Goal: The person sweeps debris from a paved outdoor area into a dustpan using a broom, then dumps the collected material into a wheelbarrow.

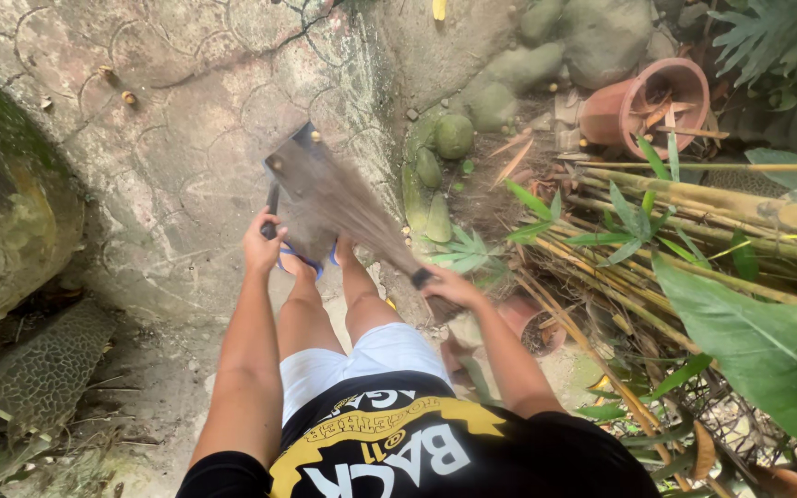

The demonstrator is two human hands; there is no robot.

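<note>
the fingers of the right hand (445,284), just right of the frame's centre, are seen clenched around the bound neck of a stick broom (343,207), where a dark band gathers the bristles into a short grip. the fingers of the left hand (262,242), left of centre, are curled shut on the thin dark handle of a dustpan (290,180), whose flat scoop is tilted up toward the middle of the frame. the broom's bristles are spread in a blurred fan from the right hand up and leftward until the dustpan's face is met, so broom and pan appear touching or very nearly so. the broom is judged light, springy and loose at its tips, stiff only at the bound neck, so that neck is judged the best place for a firm hold; the pan is judged light and rigid, best taken by its handle, with a tendency to twist if gripped loosely. beneath the tools, bare legs and sandalled feet (302,263) are seen on a cracked, patterned concrete path (177,120). further out, mossy stones (454,136) lie above centre, an overturned terracotta pot (643,101) lies at upper right, and bamboo stalks (694,198) and a broad green leaf (767,350) fill the right side.
</note>
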